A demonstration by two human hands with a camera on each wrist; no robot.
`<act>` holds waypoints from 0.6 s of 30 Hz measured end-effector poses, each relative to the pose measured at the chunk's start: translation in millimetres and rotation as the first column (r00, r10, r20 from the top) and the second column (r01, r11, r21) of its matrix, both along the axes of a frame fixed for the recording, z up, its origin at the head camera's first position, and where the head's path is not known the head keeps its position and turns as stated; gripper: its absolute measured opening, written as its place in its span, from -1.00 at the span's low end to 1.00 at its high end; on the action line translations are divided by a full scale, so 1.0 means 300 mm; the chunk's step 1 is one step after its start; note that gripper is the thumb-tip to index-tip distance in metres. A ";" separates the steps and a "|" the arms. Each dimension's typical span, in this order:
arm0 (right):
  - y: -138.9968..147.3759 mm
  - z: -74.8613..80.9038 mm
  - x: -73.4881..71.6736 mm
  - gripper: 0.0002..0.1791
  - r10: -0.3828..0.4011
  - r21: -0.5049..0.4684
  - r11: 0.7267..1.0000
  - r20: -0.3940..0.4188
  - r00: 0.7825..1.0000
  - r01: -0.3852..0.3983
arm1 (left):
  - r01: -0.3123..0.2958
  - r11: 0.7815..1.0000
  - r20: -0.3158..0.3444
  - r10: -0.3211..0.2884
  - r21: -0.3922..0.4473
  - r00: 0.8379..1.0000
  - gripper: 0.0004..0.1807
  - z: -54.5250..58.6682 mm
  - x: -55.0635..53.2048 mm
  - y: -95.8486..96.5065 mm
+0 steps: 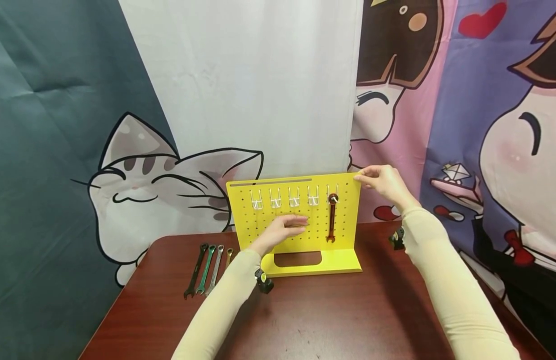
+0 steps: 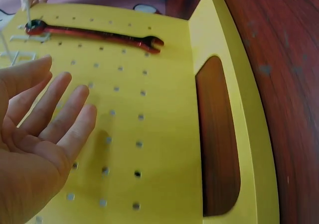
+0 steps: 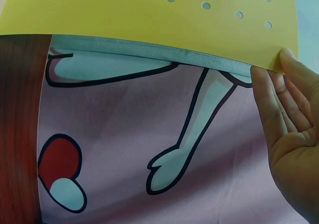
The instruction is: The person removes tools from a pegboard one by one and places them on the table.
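Observation:
A yellow pegboard stand (image 1: 287,245) stands upright on the table, with a row of white hooks (image 1: 294,197) along its upper part. From the rightmost hook hangs a red wrench (image 1: 332,220), its ring end up; the left wrist view also shows this wrench (image 2: 99,33). My right hand (image 1: 386,184) pinches the board's top right corner between thumb and fingers, as the right wrist view (image 3: 294,119) confirms. In front of the board's middle hovers my left hand (image 1: 282,231), fingers extended and loosely bent, holding nothing (image 2: 45,119).
Several wrenches lie side by side left of the stand: a black one (image 1: 196,270), a green one (image 1: 206,267), a silver one (image 1: 215,267) and a gold one (image 1: 229,256) partly behind my left sleeve. The brown tabletop (image 1: 323,315) extends in front; a printed curtain (image 1: 259,90) hangs behind.

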State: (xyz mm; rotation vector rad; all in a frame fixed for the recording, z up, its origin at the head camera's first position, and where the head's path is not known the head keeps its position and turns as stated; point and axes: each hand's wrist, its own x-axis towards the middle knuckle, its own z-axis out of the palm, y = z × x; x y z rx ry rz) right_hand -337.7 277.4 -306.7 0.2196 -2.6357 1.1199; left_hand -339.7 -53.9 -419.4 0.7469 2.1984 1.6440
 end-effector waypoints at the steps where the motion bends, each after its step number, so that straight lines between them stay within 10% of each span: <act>1: 0.000 -0.001 0.000 -0.54 0.000 0.001 1.000 0.000 1.000 0.000 | -0.003 1.000 -0.001 0.003 0.000 1.000 -0.55 0.000 0.001 0.014; 18: -0.002 0.000 0.004 -0.51 -0.005 -0.008 1.000 0.011 1.000 0.005 | -0.074 0.993 -0.037 0.077 0.088 0.996 -0.56 -0.019 -0.003 0.205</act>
